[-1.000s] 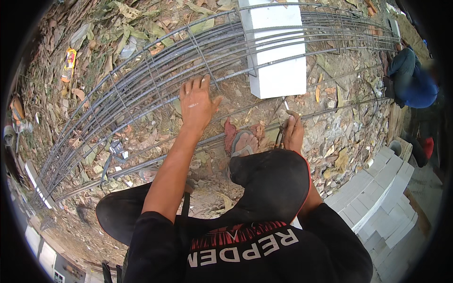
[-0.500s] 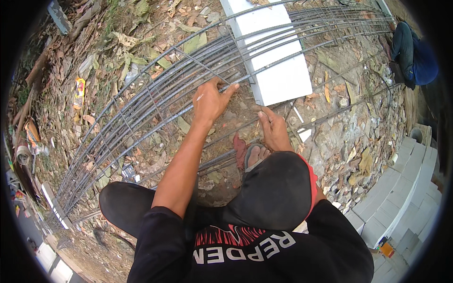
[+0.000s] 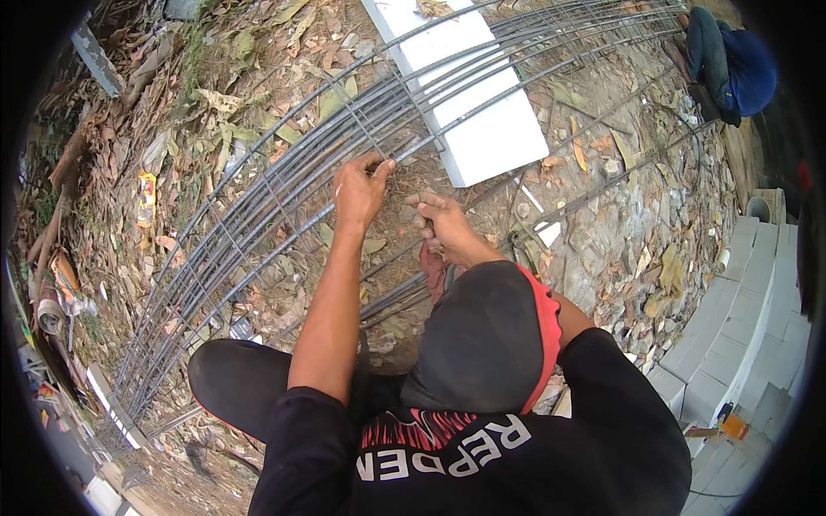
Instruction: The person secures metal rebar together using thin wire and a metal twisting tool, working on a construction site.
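Observation:
A long cage of steel reinforcing bars curves across the ground in front of me, tied round with thin square stirrups. My left hand is closed at the near bar, thumb and fingers pinching it where a stirrup corner meets it. My right hand hovers just right of it, above the ground and apart from the cage. Its fingers are curled together; whatever they hold is too small to make out. A white rectangular block lies under the bars, just beyond my hands. A dull red rag shows below my right hand.
More loose bars lie near my knees. At the far right another person in blue crouches by the cage's end. Pale blocks are stacked to the right. Dry leaves, rubble and a yellow wrapper litter the ground.
My right hand has moved left and toward my left hand, away from the white block's corner. My left hand stays at the bar, its thumb drawn in closer to the fingers. The view has shifted slightly.

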Tool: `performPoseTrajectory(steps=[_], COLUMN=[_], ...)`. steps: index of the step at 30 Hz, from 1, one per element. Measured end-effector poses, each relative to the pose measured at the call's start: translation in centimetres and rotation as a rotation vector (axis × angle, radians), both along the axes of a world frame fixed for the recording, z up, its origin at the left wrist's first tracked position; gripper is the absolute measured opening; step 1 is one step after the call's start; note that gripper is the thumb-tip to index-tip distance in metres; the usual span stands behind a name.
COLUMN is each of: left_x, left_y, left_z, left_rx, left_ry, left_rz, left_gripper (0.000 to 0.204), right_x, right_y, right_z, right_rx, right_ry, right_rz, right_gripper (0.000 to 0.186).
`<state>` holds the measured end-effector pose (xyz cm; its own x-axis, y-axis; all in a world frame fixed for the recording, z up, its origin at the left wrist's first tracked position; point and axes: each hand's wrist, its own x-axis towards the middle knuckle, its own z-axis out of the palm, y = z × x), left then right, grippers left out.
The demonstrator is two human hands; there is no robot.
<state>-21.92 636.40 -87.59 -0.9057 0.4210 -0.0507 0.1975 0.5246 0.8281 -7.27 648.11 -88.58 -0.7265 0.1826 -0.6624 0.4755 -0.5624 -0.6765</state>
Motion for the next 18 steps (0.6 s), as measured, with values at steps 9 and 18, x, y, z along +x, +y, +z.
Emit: performPoseTrajectory(steps=[9, 18], left_x=[1.3, 0.1], left_y=[0.5, 0.1], left_z=[1.0, 1.9], left_rx=[-0.069, -0.331], left_ry=[-0.107, -0.104], left_rz=[0.129, 0.091], left_gripper=[0.035, 0.048], right_x=[-4.2, -4.0], right_y=[-1.5, 0.1], right_z=[-2.4, 0.5], right_rx=[0.155, 1.304], right_ry=[0.011, -0.069], right_rz=[0.089, 0.603], right_gripper=[0.032, 0.033])
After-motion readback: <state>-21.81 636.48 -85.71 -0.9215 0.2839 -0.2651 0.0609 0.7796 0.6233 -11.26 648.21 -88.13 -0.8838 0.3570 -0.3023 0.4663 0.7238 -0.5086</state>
